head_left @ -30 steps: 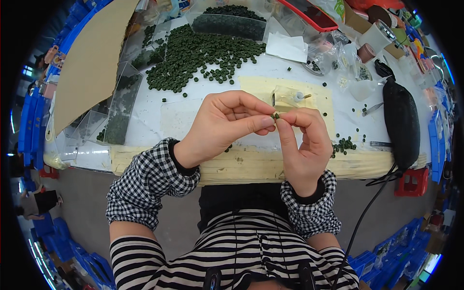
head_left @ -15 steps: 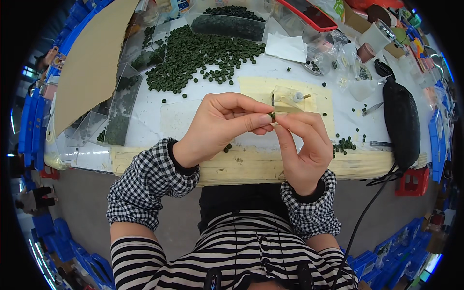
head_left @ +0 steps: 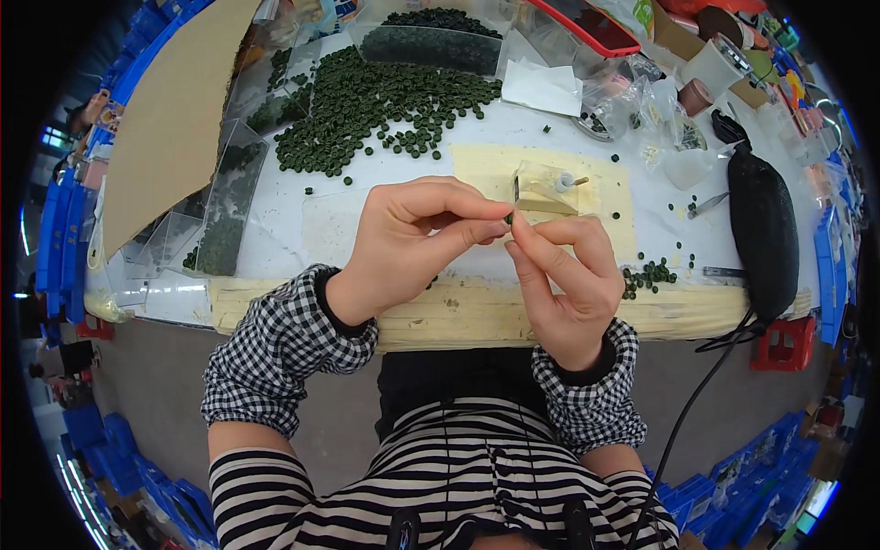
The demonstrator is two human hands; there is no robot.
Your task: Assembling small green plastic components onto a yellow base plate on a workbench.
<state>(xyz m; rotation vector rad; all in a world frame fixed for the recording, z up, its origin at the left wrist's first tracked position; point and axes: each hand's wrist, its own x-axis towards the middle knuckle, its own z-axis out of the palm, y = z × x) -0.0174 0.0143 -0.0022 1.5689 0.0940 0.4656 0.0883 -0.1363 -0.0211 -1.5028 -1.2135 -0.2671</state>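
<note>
Above the table's front part, my left hand (head_left: 408, 234) pinches a small dark green round piece (head_left: 509, 219) between thumb and forefinger. My right hand (head_left: 570, 280) meets it from the other side, its forefinger tip at the piece and its thumb just below; whether it also grips the piece is hard to see. Fingertips cover most of the piece. Behind my hands, a small block wrapped in yellowish tape (head_left: 543, 188), with a pin sticking out to the right, stands on a cream sheet. A large heap of similar green pieces (head_left: 367, 101) lies beyond my left hand.
A smaller cluster of green pieces (head_left: 649, 277) lies right of my right hand. Clear plastic boxes (head_left: 234, 197) and a cardboard sheet (head_left: 179, 119) stand at left. A black pouch (head_left: 763, 234), plastic bags (head_left: 646, 115), a white paper (head_left: 543, 88) and a red-cased phone (head_left: 587, 26) occupy the right and back.
Both hands have shifted slightly left with the green piece. The piece has turned between the fingertips, and my right forefinger now presses more end-on toward it.
</note>
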